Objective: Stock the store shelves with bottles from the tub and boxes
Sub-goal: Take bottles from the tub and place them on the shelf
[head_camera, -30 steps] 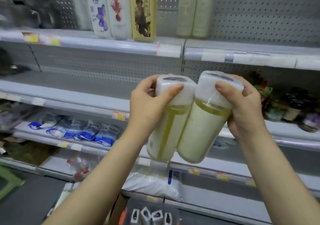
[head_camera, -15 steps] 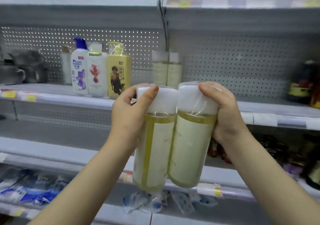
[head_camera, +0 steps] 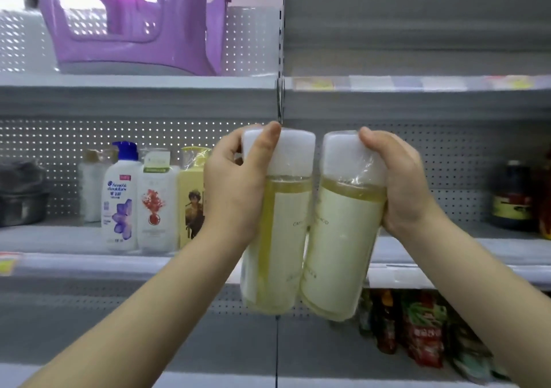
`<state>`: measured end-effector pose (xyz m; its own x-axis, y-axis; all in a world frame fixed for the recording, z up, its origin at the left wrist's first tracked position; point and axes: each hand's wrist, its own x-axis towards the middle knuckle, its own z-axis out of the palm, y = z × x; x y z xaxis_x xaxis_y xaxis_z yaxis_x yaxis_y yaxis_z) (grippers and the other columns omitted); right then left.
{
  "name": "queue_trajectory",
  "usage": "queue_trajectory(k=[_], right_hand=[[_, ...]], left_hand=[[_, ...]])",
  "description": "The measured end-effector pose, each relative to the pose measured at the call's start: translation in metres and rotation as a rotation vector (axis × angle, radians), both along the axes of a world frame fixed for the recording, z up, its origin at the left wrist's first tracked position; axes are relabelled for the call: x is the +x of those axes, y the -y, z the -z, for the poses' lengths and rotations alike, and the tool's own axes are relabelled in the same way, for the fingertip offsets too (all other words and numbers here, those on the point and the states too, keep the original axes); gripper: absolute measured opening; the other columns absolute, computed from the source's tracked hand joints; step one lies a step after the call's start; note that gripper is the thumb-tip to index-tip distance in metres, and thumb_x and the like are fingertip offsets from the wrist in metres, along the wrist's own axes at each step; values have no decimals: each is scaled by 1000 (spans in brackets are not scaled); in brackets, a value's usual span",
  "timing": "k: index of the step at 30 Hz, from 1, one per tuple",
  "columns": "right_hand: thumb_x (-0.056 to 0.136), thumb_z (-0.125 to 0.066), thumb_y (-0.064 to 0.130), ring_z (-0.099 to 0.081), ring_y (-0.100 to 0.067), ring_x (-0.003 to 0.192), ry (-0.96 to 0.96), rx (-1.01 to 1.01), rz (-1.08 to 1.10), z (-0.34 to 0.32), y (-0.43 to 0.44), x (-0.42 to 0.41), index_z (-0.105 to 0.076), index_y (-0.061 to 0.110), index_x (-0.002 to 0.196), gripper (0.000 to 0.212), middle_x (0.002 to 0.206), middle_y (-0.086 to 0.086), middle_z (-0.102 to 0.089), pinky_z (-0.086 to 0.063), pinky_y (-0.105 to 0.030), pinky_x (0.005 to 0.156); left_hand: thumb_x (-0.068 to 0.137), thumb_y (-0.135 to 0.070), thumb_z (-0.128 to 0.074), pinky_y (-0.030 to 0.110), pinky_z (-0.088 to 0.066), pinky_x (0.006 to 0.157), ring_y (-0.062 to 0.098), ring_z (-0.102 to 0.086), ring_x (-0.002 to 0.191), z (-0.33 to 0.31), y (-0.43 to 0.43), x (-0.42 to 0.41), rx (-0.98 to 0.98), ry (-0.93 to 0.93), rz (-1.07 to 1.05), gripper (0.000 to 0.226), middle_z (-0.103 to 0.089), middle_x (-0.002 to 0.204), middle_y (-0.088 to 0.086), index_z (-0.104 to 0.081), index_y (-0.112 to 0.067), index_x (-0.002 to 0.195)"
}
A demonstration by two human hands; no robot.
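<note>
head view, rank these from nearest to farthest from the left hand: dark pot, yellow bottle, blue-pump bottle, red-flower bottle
All four stand to the left of the left hand.
1. yellow bottle, right beside the hand and partly hidden behind it
2. red-flower bottle, next one leftward
3. blue-pump bottle, further left again
4. dark pot, at the far left edge of the picture

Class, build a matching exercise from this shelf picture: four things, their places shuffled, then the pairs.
1 purple stool
2 blue-pump bottle
3 dark bottle
4 pale yellow bottles

A gripped by left hand and right hand
B upper shelf, left
C middle shelf, far right
D middle shelf, left of the hands

Pairs: 1-B, 2-D, 3-C, 4-A
</note>
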<state>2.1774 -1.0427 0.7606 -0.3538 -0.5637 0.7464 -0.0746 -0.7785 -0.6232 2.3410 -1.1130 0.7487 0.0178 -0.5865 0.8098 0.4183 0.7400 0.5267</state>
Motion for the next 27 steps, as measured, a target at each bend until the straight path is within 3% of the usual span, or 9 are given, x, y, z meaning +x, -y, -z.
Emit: queue_trajectory(k=[7,11,16,18,20,23,27], right_hand=[[78,-55,44,-52,-20,66,-76,7,191,-30,57,-19,-59,16,79,28,68,1,-54,-43,-31,58],[93,-54,36,-48,-18,62,-78,31,189,-35,98,-35,-54,15,76,26,65,1,-50,-40,-29,55],[96,-51,25,-47,-19,64,-130,63,221,-33,144,-55,-54,14,72,27,69,-3,-50,-39,-29,57],[95,-53,28,-48,-18,59,-129,90,218,-30,160,-64,-52,14,72,27,67,-3,-50,-39,-27,53],[92,-57,32,-45,-15,53,-114,141,212,-26,173,-71,-47,15,68,31,61,0,-47,-37,-23,47],[92,-56,28,-46,-19,57,-63,225,214,-19,190,-83,-47,16,67,29,64,-3,-47,-37,-26,51],[95,-53,27,-53,-17,62,93,276,179,-17,200,-90,-54,19,72,24,72,-2,-55,-45,-26,54]], left_hand=[[80,-55,-67,35,-46,62,15,-52,66,-25,58,-26,-3,-77,-62,32,-58,69,-5,-63,-28,64],[85,-51,-64,29,-39,57,11,-43,58,-23,93,-42,10,-50,-80,43,-46,57,-12,-52,-31,49],[78,-59,-68,25,-42,60,9,-52,65,-10,135,-65,8,-77,-141,34,-56,70,-8,-60,-29,64],[82,-55,-66,20,-40,61,7,-49,65,-7,147,-73,-22,-75,-190,34,-53,70,-9,-57,-30,61],[87,-49,-63,26,-40,60,12,-48,64,-8,156,-78,-20,-85,-183,39,-52,67,-2,-57,-20,61],[91,-45,-61,32,-36,60,16,-43,63,-12,168,-87,9,-91,-173,45,-46,66,6,-53,-9,64],[91,-36,-63,19,-34,52,-1,-40,54,-8,180,-100,34,-33,-193,49,-37,56,-5,-38,-21,52]])
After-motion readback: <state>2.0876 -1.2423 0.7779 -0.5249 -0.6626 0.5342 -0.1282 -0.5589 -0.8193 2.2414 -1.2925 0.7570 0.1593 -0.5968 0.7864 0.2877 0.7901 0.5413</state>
